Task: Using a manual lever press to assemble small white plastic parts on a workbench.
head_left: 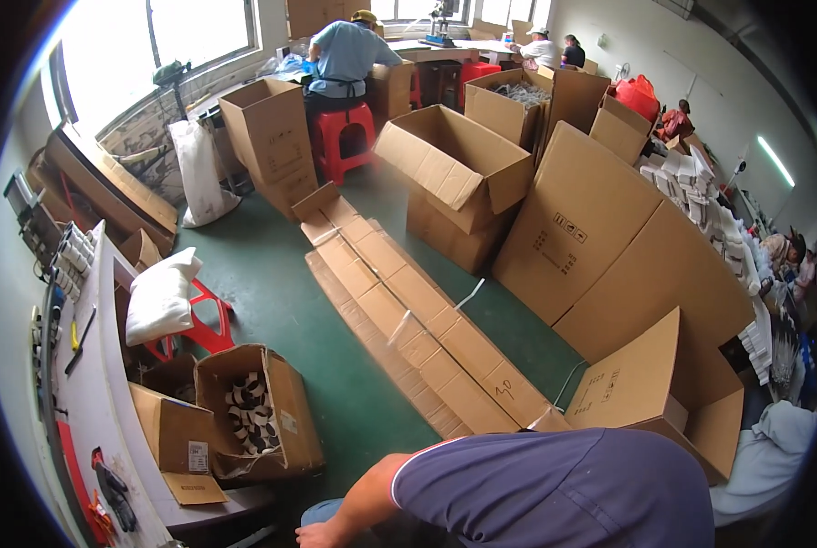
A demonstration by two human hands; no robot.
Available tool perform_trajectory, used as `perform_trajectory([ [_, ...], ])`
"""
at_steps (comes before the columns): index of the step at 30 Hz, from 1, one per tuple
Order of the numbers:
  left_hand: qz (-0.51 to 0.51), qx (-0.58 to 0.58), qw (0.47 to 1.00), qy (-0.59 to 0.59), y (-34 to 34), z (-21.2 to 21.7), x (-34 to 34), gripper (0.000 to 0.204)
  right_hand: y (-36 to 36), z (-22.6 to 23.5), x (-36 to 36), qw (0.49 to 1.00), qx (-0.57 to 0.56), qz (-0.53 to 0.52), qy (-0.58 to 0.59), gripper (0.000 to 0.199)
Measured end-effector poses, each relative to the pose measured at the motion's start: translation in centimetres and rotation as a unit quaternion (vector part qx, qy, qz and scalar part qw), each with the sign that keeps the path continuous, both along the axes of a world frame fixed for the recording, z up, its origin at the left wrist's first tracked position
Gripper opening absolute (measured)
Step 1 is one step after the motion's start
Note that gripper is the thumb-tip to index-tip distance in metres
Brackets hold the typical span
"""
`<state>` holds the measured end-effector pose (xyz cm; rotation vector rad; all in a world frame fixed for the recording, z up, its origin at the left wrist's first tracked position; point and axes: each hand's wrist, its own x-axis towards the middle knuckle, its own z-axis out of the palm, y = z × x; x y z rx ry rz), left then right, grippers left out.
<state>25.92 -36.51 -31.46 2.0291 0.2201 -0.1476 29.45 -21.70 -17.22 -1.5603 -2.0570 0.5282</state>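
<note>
A navy short sleeve with a pale and red hem fills the bottom of the view, over what appears to be my right shoulder. From it the bare forearm runs left, down to my right hand (317, 537) at the lower edge. That hand lies beside a patch of blue denim (323, 511), and its fingers are mostly cut off, so what they hold cannot be seen. My left hand is out of view. Closest to the right hand on the left stands an open cardboard box (294, 411) with black-and-white curved pieces (251, 416) inside.
Flattened cardboard (408, 333) lies across the green floor. Large boxes (573, 228) stand to the right, with an open one (459, 151) behind. At left, a white workbench (107, 384) carries pliers (112, 489). A cushion (162, 297) tops a red stool. Another person (349, 59) sits at the back.
</note>
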Motion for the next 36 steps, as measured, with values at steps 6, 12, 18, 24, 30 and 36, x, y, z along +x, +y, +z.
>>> perform_trajectory([
  [6,-0.044,-0.028,0.999,0.0,-2.5,-0.4,1.5,0.052,0.1,0.9,0.0,1.0,-0.002,-0.006,-0.013,0.051],
  [12,-0.09,-0.043,0.995,-0.006,-4.8,1.5,3.1,0.052,-0.7,3.6,0.0,0.999,-0.009,-0.015,-0.048,0.047],
  [18,-0.112,-0.048,0.992,-0.012,-6.3,2.0,3.7,0.052,-1.6,6.5,0.0,0.997,-0.044,0.026,-0.058,0.044],
  [24,-0.021,-0.067,0.997,0.045,-6.1,3.8,-2.5,0.051,-0.5,2.0,0.2,0.988,-0.078,-0.086,-0.103,0.024],
  [30,0.351,-0.135,0.913,0.158,-13.4,3.2,-20.0,0.051,1.0,4.5,1.1,0.991,-0.069,-0.05,-0.102,0.027],
  [36,0.525,-0.205,0.806,0.179,-19.7,3.7,-24.2,0.051,2.5,5.8,0.7,0.965,-0.149,0.111,-0.188,0.039],
])
